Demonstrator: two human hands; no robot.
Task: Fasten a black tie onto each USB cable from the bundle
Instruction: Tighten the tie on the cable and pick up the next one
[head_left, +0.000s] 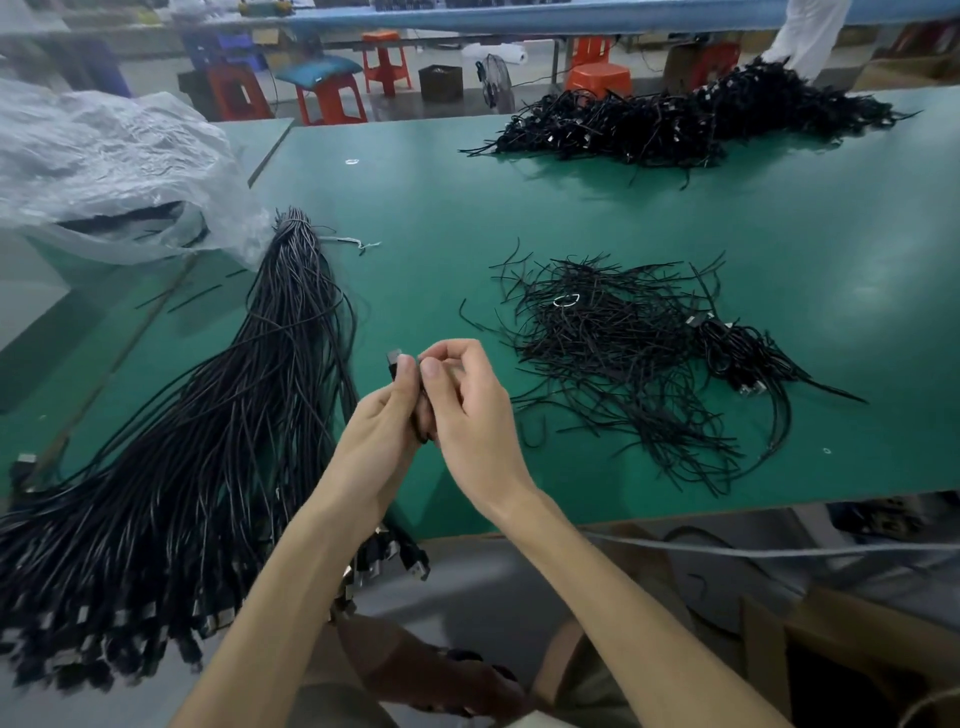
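My left hand (382, 421) grips a folded black USB cable (396, 364) above the green table (441, 218), its plug sticking up past my thumb. My right hand (467, 410) pinches at the same cable right beside it; whether a tie is between the fingers is hidden. A thick bundle of black USB cables (218, 415) fans out on the left, bound at its far end, with plugs hanging over the near edge. A loose pile of black ties (613, 353) lies to the right of my hands.
A few tied cables (737, 353) rest at the right side of the tie pile. A large heap of cables (685, 119) sits at the far edge. A crumpled clear plastic bag (104, 171) lies far left. Orange stools (332, 98) stand beyond the table.
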